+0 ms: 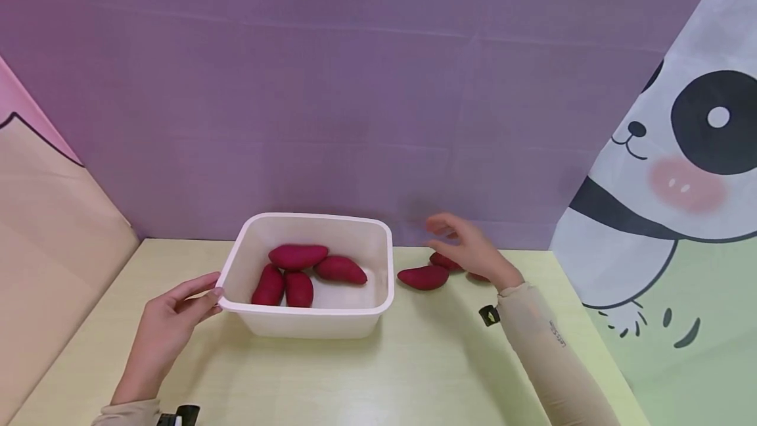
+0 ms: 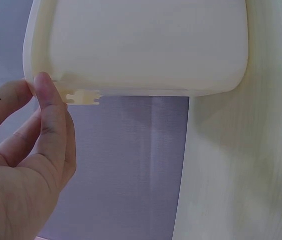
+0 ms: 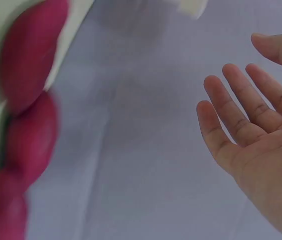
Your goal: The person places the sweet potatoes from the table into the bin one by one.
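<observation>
My left hand (image 1: 168, 327) pinches the left rim of a white plastic bin (image 1: 313, 324); in the left wrist view, thumb and fingertips meet on the rim of the bin (image 2: 145, 50). Several red-skinned sweet potatoes lie in the bin, among them one sweet potato (image 1: 298, 256) at the back and one sweet potato (image 1: 341, 270) to its right. My right hand (image 1: 470, 248) hovers over a few more on the table, including a sweet potato (image 1: 423, 277) near the bin. In the right wrist view that hand (image 3: 260, 120) holds nothing, fingers extended, with sweet potatoes (image 3: 31, 140) off to the left.
A pale wooden table (image 1: 414, 373) carries everything. Behind it rises a purple cloth backdrop (image 1: 355, 104). Printed panels flank the table, the right panel (image 1: 656, 215) showing a panda.
</observation>
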The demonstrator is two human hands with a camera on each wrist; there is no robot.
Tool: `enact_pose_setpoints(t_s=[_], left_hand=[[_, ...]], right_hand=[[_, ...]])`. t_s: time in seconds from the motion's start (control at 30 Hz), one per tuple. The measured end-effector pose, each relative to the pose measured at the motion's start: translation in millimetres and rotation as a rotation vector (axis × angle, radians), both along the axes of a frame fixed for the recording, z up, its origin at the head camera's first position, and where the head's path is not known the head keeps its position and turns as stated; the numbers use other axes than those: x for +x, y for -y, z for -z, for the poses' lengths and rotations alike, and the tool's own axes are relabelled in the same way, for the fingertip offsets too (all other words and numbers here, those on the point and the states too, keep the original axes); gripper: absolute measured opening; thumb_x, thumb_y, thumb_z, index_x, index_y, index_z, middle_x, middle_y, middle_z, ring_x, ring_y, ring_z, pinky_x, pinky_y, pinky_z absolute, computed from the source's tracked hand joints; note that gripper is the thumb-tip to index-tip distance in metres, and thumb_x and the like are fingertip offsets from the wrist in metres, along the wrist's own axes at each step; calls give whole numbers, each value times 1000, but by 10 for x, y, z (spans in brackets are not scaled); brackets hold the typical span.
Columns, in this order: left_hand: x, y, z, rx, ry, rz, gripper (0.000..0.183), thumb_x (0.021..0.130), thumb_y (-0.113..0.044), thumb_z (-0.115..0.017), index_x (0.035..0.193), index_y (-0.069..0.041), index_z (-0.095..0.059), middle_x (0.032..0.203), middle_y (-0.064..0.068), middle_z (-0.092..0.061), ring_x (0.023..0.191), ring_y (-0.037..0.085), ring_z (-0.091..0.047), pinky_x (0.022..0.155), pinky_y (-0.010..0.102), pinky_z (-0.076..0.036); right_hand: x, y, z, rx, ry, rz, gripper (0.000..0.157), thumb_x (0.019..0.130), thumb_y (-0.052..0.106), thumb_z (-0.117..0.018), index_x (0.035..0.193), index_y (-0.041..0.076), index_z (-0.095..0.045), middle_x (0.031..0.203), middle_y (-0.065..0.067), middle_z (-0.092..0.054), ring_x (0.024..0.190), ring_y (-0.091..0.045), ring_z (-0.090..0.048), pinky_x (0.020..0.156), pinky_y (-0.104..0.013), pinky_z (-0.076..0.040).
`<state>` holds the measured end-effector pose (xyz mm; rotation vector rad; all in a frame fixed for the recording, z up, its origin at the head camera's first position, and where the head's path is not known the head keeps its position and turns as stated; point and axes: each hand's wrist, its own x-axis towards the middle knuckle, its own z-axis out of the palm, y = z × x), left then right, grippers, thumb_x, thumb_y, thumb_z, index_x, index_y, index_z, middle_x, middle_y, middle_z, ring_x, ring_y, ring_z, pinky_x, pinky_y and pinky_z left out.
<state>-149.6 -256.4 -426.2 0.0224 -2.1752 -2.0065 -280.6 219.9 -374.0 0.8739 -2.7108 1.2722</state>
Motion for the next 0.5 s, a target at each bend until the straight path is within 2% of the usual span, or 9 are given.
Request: enact_pose_setpoints(t_s=[0.23, 0.5], left_hand=[[0, 4, 11, 3, -7, 2, 38, 93, -11, -75, 126, 5, -66, 109, -12, -70, 85, 7, -71, 79, 25, -61], [-4, -4, 4, -3, -9, -2, 38, 93, -9, -74, 127, 6, -65, 109, -12, -71, 85, 6, -71, 78, 25, -61]], right_hand=[[13, -596, 295, 30, 2, 129, 39, 95, 7, -69, 130, -2, -58, 126, -20, -62, 113, -38, -61, 100, -56, -50], [-42, -1067, 581, 23, 28, 237, 38, 95, 6, -67, 131, -4, -56, 127, -28, -59, 119, -45, -56, 102, -62, -45]])
